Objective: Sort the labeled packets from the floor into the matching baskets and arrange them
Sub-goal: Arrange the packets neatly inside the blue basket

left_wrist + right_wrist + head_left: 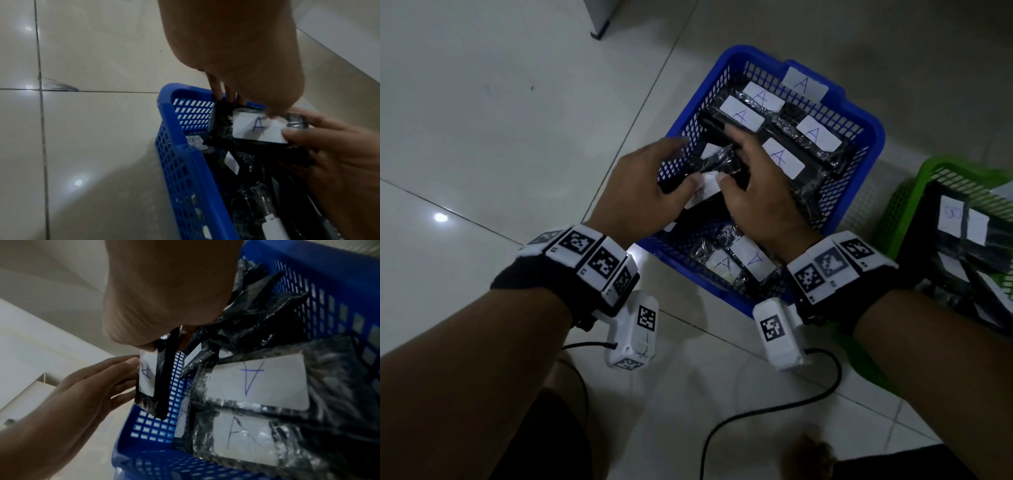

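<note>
I have both hands over the blue basket [866, 113], holding one packet [257, 129] between them just above the near-left part of the pile. My left hand [643, 185] pinches its left end, thumb on the white label and fingers curled behind; my right hand [750, 192] grips the other end, thumb tip pressed on the label's edge, fingers wrapped round the far side. I hold it by both ends, I judge, so the floppy thing stays flat and the letter faces up while I find a slot for it.

The packet is a flat black slab sealed in crinkly clear film that catches the light, with a white rounded sticker marked "A" in blue ink. The same letter sits on a tag [804, 84] at the basket's far rim, so this is the matching basket. The packets already inside [815, 133] lie in rough overlapping rows, labels up, at the far side; two more at the near end [736, 263] lie askew — those probably need straightening.

The basket is stiff plastic mesh with a solid rim, standing on glossy pale floor tiles [482, 120]. To the right stands a green basket [928, 171] of the same mesh, holding dark packets with white labels whose writing I cannot read.
</note>
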`<state>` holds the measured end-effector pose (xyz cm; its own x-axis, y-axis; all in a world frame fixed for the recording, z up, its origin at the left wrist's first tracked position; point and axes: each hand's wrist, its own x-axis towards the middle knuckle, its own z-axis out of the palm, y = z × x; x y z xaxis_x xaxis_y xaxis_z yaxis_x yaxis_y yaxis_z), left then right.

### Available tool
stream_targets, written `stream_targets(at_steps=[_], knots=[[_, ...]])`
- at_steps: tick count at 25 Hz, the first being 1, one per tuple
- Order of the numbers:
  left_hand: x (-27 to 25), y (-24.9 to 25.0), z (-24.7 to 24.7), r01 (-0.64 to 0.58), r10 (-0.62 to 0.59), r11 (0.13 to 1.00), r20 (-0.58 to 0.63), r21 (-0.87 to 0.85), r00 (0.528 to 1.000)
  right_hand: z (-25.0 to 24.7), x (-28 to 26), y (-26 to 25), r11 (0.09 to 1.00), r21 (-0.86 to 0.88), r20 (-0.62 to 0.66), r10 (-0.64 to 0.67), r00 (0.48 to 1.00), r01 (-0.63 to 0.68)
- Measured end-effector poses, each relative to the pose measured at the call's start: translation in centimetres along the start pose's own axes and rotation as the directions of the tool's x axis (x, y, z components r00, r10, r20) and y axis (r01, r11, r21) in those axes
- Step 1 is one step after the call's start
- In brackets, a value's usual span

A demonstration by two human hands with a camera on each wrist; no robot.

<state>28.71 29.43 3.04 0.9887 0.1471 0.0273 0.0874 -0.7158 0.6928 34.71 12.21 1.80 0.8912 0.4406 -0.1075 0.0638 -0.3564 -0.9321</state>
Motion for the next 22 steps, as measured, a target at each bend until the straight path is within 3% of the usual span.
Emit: stream_targets(at_steps=[4,7,10,15,18,22], knots=[[0.2,0.0,0.8,0.078,-0.099,0.993,0.245,0.092,0.964,0.1,-0.5,1.0,0.995,-0.103,-0.062,0.004,0.998,-0.010],[0.4,-0.7,1.6,0.136,-0.197,0.965,0.276,0.224,0.941,-0.8,-0.8,1.2,0.946,-0.309,-0.188,-0.160,0.969,0.096],[0.4,-0.1,2.4,0.141,-0.254,0.921,0.284,0.364,0.925,-2.1,-0.8,1.5,0.817,-0.558,-0.232,-0.323,0.917,0.147],[0.1,1.0,3.2,0.117,-0.241,0.879,0.218,0.463,0.946,-3.5,-1.5,2.8,0.682,-0.728,-0.275,-0.196,0.941,-0.071],[0.0,1.1,3.5,0.082,-0.260,0.842,0.266,0.534,0.928,-4.0,-1.6,3.6,0.725,-0.679,-0.273,-0.103,0.956,-0.116],[0.2,1.7,4.1,0.109,-0.313,0.760,0.214,0.641,0.925,-4.2,-1.4,3.7,0.747,-0.654,-0.285,-0.098,0.953,-0.119]])
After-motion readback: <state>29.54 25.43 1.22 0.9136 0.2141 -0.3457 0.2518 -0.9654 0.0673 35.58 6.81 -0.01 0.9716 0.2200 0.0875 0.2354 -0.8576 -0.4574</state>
